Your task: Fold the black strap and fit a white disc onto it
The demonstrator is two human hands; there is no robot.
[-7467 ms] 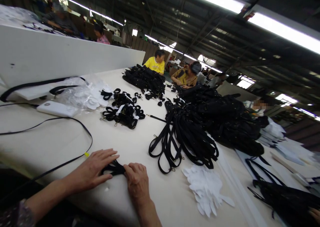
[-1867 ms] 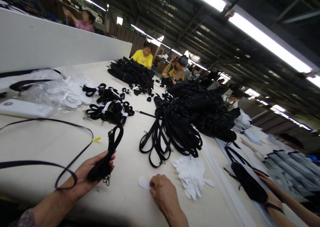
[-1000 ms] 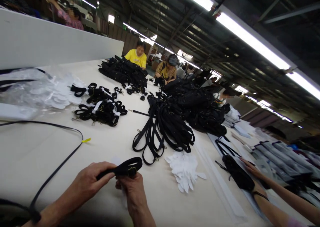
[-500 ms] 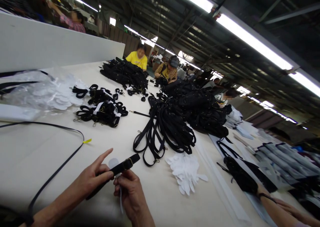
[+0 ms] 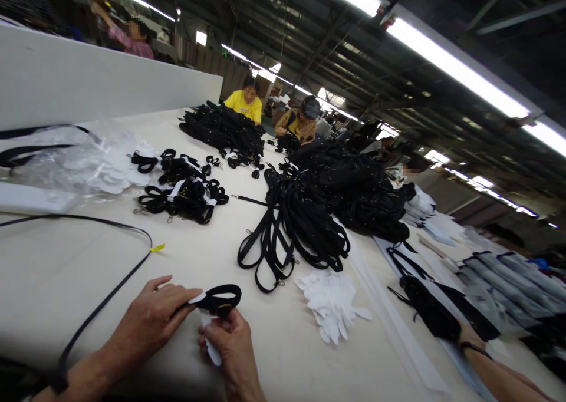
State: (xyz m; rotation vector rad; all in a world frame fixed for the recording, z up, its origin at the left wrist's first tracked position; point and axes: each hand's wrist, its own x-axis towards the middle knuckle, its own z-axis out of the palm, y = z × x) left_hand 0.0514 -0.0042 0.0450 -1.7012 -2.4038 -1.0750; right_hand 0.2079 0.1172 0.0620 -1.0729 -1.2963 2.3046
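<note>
Near the front edge of the table, my left hand [image 5: 154, 310] pinches a black strap [image 5: 230, 293] together with the end of a white tab. The strap is curled into a loop with a metal buckle [image 5: 224, 309] at its lower side. My right hand [image 5: 232, 346] is closed just below the buckle, holding a white scalloped piece [image 5: 213, 349] that hangs under the strap; its fingertips touch the buckle end. Further right lies a pile of white tabs [image 5: 331, 302]. Behind it is a heap of long black straps [image 5: 305, 225] with metal clips.
Bundled black straps [image 5: 186, 195] and plastic-wrapped white pieces [image 5: 97, 166] lie at the left. A thin black cord [image 5: 106, 299] curves beside my left arm. Black bags [image 5: 354, 184] are piled behind. At right, another person's hand [image 5: 471, 337] touches a black bag [image 5: 428, 310].
The strap end has been curled back into a loop between my hands. My left index finger, earlier stretched out, has come down onto the strap and tab.
</note>
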